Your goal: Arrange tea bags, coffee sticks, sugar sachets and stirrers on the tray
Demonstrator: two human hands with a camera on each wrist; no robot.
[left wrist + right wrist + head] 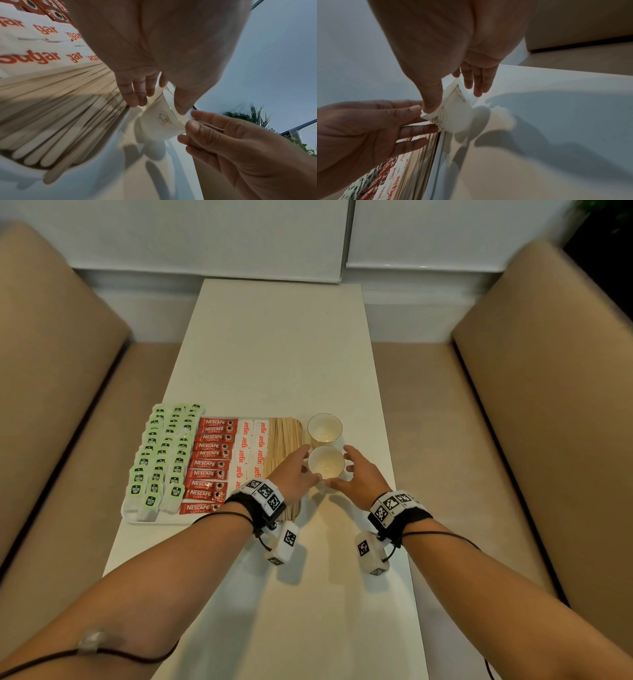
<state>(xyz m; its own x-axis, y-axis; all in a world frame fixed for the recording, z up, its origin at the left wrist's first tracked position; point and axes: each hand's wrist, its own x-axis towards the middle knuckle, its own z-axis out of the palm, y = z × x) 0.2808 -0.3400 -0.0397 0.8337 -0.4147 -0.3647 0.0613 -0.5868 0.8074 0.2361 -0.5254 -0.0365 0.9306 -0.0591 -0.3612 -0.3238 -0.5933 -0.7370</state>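
A white tray [127, 517] on the left of the table holds rows of green tea bags [161, 460], red coffee sticks [210, 463], white sugar sachets [251, 450] and wooden stirrers [286, 440]. Just right of the tray stands a white cup [326, 462]. My left hand [303, 467] and right hand [354, 472] flank it with fingers straight. In the left wrist view my left thumb [180, 106] touches the cup [159, 121] near its rim. In the right wrist view my right thumb [431, 105] touches the cup [455, 116] too.
A second white cup [324, 428] stands right behind the first, close to the tray's far right corner. The pale narrow table [274, 354] runs away from me between two beige sofas [51, 354]. A white wall closes the far end.
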